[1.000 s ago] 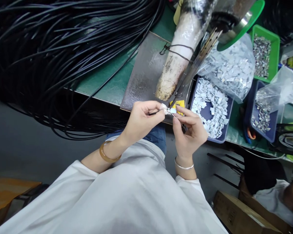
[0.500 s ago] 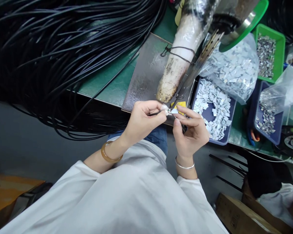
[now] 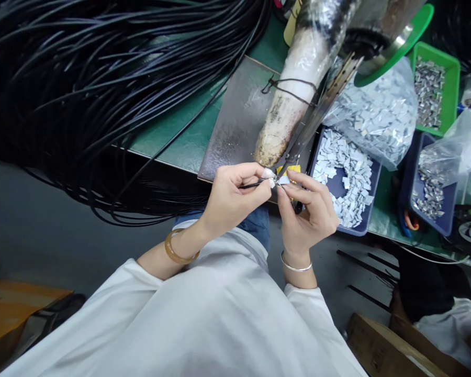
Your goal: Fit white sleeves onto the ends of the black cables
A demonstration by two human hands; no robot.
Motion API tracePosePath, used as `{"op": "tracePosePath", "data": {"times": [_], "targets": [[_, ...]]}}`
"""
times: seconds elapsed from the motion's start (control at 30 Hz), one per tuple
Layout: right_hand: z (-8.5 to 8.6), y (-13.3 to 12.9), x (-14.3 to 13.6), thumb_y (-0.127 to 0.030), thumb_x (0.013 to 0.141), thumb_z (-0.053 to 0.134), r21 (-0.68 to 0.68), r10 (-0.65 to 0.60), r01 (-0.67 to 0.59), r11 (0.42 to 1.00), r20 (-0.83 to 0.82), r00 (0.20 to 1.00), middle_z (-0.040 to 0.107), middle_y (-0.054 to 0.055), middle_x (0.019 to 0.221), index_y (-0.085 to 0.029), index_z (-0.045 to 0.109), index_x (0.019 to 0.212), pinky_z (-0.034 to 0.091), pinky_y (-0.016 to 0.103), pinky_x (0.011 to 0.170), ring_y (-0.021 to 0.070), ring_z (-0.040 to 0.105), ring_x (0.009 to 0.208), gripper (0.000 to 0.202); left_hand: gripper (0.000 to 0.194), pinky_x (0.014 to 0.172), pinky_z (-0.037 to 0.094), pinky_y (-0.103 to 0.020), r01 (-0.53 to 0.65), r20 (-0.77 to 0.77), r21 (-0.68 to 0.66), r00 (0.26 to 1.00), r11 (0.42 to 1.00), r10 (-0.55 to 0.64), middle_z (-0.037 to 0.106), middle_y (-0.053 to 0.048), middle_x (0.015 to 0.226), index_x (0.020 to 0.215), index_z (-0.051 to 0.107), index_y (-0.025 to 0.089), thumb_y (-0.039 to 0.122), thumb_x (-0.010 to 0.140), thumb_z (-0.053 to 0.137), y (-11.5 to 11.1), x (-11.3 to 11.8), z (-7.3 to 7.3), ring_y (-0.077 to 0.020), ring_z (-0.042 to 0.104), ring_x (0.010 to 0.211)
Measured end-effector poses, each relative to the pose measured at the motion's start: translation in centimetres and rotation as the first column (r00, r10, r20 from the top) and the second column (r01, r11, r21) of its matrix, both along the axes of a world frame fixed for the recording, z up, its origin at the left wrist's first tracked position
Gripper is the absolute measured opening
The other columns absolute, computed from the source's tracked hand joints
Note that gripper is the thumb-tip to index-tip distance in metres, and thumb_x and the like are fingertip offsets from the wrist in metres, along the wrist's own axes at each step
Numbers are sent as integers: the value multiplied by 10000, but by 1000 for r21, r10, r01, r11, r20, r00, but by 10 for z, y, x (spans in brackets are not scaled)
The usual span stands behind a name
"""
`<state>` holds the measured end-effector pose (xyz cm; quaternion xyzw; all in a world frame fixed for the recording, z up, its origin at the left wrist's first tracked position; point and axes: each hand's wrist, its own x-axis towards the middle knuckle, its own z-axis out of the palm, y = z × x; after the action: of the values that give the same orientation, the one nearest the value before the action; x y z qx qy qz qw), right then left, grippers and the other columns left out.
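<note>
My left hand (image 3: 235,199) is closed in a pinch on a thin black cable (image 3: 251,185), its end at the fingertips. White wrapping covers the tips of its thumb and forefinger. My right hand (image 3: 309,209) meets it from the right, thumb and forefinger closed on something too small to make out. Beside those fingertips shows a small white piece (image 3: 284,179), with a yellow patch (image 3: 294,168) behind it. A long dark metal arm (image 3: 298,144) slants down so that its narrow tip reaches the fingertips. Exact contact at the cable end is hidden.
A thick bundle of black cables (image 3: 113,78) covers the left bench. A plastic-wrapped white tube (image 3: 286,107) hangs over a metal plate (image 3: 230,136). At right stand a blue tray (image 3: 367,222) of pale chips, a plastic bag (image 3: 380,104), a green bin (image 3: 453,78) and another blue tray (image 3: 447,222).
Both hands have shifted slightly right. The right thumb and forefinger have come closer to the left fingertips, and the metal arm's tip now reaches down to them.
</note>
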<state>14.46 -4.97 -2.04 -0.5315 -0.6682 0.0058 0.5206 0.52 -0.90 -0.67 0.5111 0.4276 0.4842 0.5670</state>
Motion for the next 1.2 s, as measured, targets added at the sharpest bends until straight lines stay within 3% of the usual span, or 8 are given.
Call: {"op": "tracePosePath", "data": {"times": [0.17,0.33,0.63,0.87,1.0,1.1,1.2], "targets": [[-2,-3,-2,-100,835,732,-6,3,-3,1000,-65,998,772,25,1072,-239,674,942,666,333,759,178,763,926,186,170,426,164,-201,41,-21,54,999,998,-39,307,70,497,625,622,138,166,791,650,0,-2,-2,-39,219,472],[-7,-5,-1,-99,849,720,-94,-13,2,996,-117,993,774,35,1043,-218,657,940,657,295,750,166,761,950,163,151,426,170,-180,37,-70,53,997,998,-33,280,84,510,634,609,126,130,783,629,-1,-1,-6,-31,210,477],[4,0,-6,-98,801,779,-12,-54,54,998,-33,998,778,11,998,-223,691,882,642,312,815,156,758,906,173,93,417,182,-166,-1,-124,290,992,957,38,312,97,505,700,667,121,74,773,635,0,-3,-1,-21,213,462],[-3,-9,-2,-82,830,730,-4,-19,19,1000,49,999,779,38,1042,-217,658,910,654,289,796,152,761,908,172,143,432,234,-151,112,-56,39,992,993,-109,408,64,555,675,636,126,141,815,615,-2,-5,-8,-32,296,503],[-3,-10,-1,-86,836,726,-18,-20,21,1000,62,998,783,37,1005,-216,671,933,643,290,810,152,759,912,171,126,429,218,-158,119,-52,13,992,993,-118,383,75,541,698,653,124,151,815,617,-3,-4,-8,-30,270,488],[-3,-11,2,-111,859,702,-8,14,-14,1000,-50,999,782,47,1009,-213,687,973,648,331,801,176,766,917,154,135,440,259,-168,238,-151,63,962,969,-227,419,79,504,768,723,122,149,842,614,-9,-11,-9,-32,316,459],[-3,-19,13,-214,898,670,93,27,-13,996,-157,987,776,76,1066,-212,703,1061,656,412,762,233,776,925,166,159,614,491,-202,483,-356,114,836,868,-418,711,3,683,957,793,152,227,860,692,-17,-36,-6,-95,625,608]]}}
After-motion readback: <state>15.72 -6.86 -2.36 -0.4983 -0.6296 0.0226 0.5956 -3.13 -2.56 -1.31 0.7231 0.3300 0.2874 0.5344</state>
